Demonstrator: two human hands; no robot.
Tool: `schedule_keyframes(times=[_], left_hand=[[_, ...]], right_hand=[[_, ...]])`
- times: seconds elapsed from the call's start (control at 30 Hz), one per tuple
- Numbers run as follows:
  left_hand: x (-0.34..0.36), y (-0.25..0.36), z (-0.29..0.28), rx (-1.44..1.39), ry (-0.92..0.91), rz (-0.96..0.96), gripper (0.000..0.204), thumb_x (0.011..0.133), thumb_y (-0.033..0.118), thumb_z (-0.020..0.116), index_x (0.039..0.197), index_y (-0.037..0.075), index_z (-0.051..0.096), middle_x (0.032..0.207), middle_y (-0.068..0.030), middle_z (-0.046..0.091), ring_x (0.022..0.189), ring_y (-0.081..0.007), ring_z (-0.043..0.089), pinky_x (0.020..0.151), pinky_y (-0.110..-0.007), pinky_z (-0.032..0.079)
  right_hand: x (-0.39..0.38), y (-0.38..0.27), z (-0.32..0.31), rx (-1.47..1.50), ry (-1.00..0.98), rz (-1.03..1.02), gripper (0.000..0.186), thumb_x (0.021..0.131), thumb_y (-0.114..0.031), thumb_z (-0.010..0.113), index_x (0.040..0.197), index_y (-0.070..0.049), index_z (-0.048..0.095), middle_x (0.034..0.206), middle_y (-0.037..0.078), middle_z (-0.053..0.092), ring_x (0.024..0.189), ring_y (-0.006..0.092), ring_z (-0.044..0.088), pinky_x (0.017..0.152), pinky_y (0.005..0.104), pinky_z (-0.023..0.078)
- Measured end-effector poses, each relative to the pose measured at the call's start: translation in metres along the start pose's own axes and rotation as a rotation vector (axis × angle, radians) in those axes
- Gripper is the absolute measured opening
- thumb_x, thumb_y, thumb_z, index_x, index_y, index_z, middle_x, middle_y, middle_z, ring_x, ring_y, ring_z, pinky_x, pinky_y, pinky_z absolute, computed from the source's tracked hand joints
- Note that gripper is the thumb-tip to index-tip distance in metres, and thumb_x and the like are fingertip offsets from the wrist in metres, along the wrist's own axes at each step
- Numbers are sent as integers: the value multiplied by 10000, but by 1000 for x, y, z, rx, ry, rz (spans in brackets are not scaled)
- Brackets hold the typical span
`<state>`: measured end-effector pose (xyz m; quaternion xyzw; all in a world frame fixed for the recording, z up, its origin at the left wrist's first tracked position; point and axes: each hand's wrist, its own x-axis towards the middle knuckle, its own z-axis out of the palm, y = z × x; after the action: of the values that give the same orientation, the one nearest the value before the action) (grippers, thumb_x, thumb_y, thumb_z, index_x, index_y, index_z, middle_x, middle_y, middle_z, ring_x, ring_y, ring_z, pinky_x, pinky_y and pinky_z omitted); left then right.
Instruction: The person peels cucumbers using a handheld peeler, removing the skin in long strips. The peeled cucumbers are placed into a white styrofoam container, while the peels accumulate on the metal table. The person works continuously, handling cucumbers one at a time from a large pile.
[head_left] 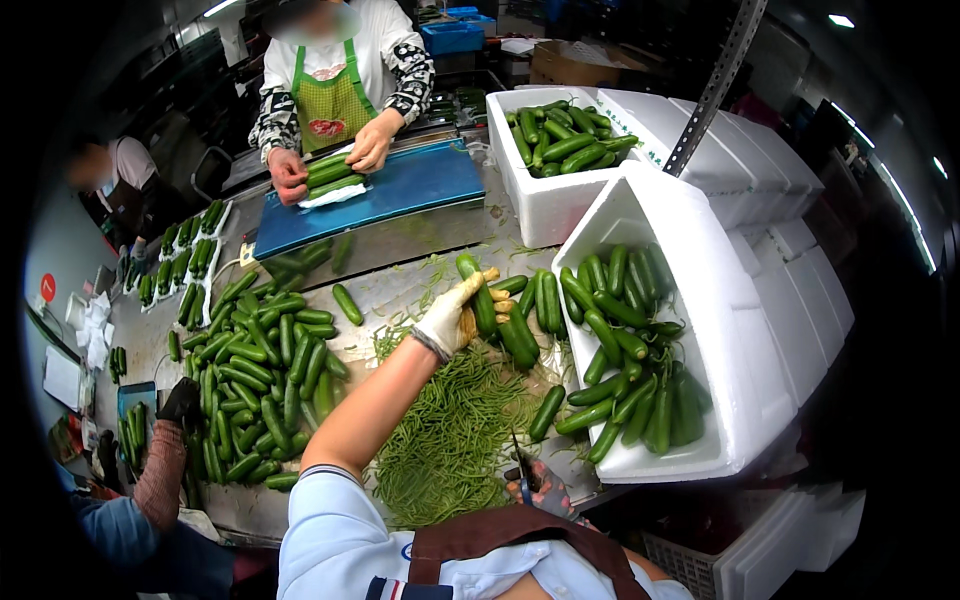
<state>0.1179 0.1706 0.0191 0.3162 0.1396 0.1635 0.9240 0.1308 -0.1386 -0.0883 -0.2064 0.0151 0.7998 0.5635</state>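
Observation:
My left hand (458,308), in a white glove with yellowed fingers, is closed on a green cucumber (470,272) above the steel table, beside several loose cucumbers (547,303). Lower down, my right hand (540,488), in a stained grey glove, grips dark scissors (521,463) with blades pointing up. Beneath and between my hands spreads a heap of thin green pieces (430,430), perhaps trimmings or stems. A single cucumber (547,413) lies near the scissors.
A cucumber pile (250,390) lies left. Foam boxes of cucumbers (735,350) (530,205) and a metal post (700,110) stand right. A co-worker (330,90) holds cucumbers at a blue board (420,200); another's dark-gloved hand (180,398) is lower left, and a person (125,175) is further back.

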Motion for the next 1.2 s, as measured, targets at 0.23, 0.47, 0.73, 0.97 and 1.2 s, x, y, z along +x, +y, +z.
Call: schedule_keyframes(times=[0.23, 0.47, 0.73, 0.97, 1.2], left_hand=[[-61, -16, 28, -191, -124, 165, 553, 817, 355, 465, 1231, 34, 289, 1223, -167, 379, 1096, -295, 413, 896, -437, 380], [-104, -61, 40, -365, 40, 251, 473, 798, 250, 527, 1196, 54, 361, 1174, -126, 445, 1080, -256, 439, 919, -402, 376], [-144, -89, 52, -392, -90, 210, 511, 767, 88, 573, 1211, 66, 321, 1251, -118, 373, 1187, -251, 327, 970, -418, 309], [-162, -96, 44, -86, -201, 293, 381, 617, 27, 660, 967, 75, 516, 1156, -115, 475, 1169, -262, 355, 990, -430, 255], [-183, -89, 49, 427, -237, 319, 331, 674, 0, 610, 982, 38, 497, 1105, -129, 508, 1164, -271, 365, 973, -395, 284]], right_hand=[[-20, -5, 45, -572, 221, -522, 575, 668, -223, 665, 1127, -31, 377, 835, 79, 547, 644, 116, 495, 544, 212, 418], [-6, 1, 56, -1356, 590, -1026, 446, 684, -66, 621, 1086, 29, 454, 950, 98, 541, 874, 190, 519, 787, 275, 406], [6, -5, 14, 552, -571, -3, 552, 799, -428, 469, 1053, 59, 414, 761, 133, 496, 533, 182, 495, 477, 248, 447], [-15, 10, 55, -183, 141, -384, 423, 858, -339, 401, 1175, -62, 366, 909, 188, 528, 651, 215, 534, 609, 313, 488], [-17, 25, 47, -254, -143, -306, 232, 832, -232, 465, 988, -60, 457, 738, 62, 497, 579, 153, 488, 526, 232, 415]])
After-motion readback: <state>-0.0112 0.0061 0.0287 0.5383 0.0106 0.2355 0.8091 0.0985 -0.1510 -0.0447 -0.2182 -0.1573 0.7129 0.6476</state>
